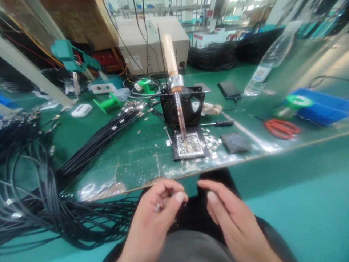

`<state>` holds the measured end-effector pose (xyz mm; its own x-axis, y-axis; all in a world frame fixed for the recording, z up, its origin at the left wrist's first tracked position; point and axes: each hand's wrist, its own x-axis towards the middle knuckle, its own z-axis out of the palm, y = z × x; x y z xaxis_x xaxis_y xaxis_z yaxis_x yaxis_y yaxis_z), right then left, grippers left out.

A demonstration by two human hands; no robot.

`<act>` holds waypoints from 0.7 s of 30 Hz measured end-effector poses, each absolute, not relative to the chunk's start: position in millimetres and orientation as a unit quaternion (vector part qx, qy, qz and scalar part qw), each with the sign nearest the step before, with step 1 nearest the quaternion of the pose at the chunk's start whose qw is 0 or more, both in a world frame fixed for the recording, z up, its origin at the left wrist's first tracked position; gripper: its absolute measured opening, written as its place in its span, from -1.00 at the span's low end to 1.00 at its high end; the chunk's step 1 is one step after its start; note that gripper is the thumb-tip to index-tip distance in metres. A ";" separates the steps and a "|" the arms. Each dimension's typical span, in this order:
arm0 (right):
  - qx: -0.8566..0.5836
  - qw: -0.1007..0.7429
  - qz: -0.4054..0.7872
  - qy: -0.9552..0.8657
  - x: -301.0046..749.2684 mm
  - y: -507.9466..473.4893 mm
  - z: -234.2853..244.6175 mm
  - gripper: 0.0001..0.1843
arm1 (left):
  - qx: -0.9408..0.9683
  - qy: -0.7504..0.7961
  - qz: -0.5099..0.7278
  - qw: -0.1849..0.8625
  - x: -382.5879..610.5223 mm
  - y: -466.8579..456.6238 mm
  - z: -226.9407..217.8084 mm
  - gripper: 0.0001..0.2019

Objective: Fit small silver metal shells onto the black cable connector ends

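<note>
My left hand (pixel 158 211) is above my lap, thumb and forefinger pinched together. A thin wire-like tip shows at the pinch, too small to name, and a small shiny metal bit (pixel 158 207) peeks out by the curled fingers. To its right, my right hand (pixel 231 214) has its thumb and forefinger slightly apart with nothing visible between them. Beyond both hands, a soldering iron (pixel 171 62) with a wooden handle is clamped tip-down on a stand. Its tip reaches a square tray (pixel 178 150) holding small metal pieces, and more small metal connectors (pixel 212 142) lie scattered beside it.
Bundled black cables (pixel 89 145) run along the left and hang over the table edge. A black fan (pixel 182 109) stands behind the tray. Rightward are a dark sponge (pixel 235 142), red-handled scissors (pixel 283 128), a blue bin (pixel 324 105) and a water bottle (pixel 263 72); a screwdriver (pixel 222 123) lies nearer.
</note>
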<state>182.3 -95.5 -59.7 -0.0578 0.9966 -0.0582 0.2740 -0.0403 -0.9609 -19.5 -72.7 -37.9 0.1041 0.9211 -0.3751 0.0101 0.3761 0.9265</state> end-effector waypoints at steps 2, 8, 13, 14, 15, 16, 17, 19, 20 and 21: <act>-0.559 0.403 0.434 -0.580 181.8 -94.4 -59.0 -0.65 | 0.421 0.571 0.372 0.599 -19.0 -73.0 -39.1 -0.74; -0.491 0.422 0.334 -0.685 176.7 -85.2 -49.5 -0.77 | 0.500 0.572 0.337 0.556 -18.2 -71.1 -31.2 -0.75; -0.473 0.400 0.290 -0.729 172.1 -85.1 -46.9 -0.77 | 0.533 0.559 0.325 0.545 -13.8 -71.0 -26.6 -0.82; -0.473 0.390 0.296 -0.733 171.5 -85.3 -47.0 -0.75 | 0.538 0.558 0.324 0.542 -12.8 -71.5 -26.7 -0.82; -0.471 0.381 0.309 -0.733 171.0 -85.3 -47.1 -0.73 | 0.543 0.558 0.325 0.538 -11.9 -72.1 -27.0 -0.82; -0.466 0.374 0.325 -0.733 170.6 -85.1 -47.2 -0.72 | 0.547 0.557 0.328 0.532 -11.1 -72.7 -27.4 -0.82; -0.462 0.366 0.342 -0.732 170.2 -84.8 -47.4 -0.72 | 0.551 0.558 0.332 0.524 -10.5 -73.2 -27.7 -0.83; -0.461 0.351 0.362 -0.730 169.8 -84.5 -48.0 -0.72 | 0.563 0.557 0.341 0.507 -9.8 -74.0 -28.3 -0.85; -0.466 0.344 0.364 -0.729 169.9 -84.6 -48.3 -0.72 | 0.571 0.556 0.341 0.498 -9.7 -74.2 -28.4 -0.85; -0.471 0.337 0.366 -0.729 170.3 -85.0 -48.7 -0.72 | 0.581 0.554 0.339 0.492 -9.7 -74.3 -28.5 -0.84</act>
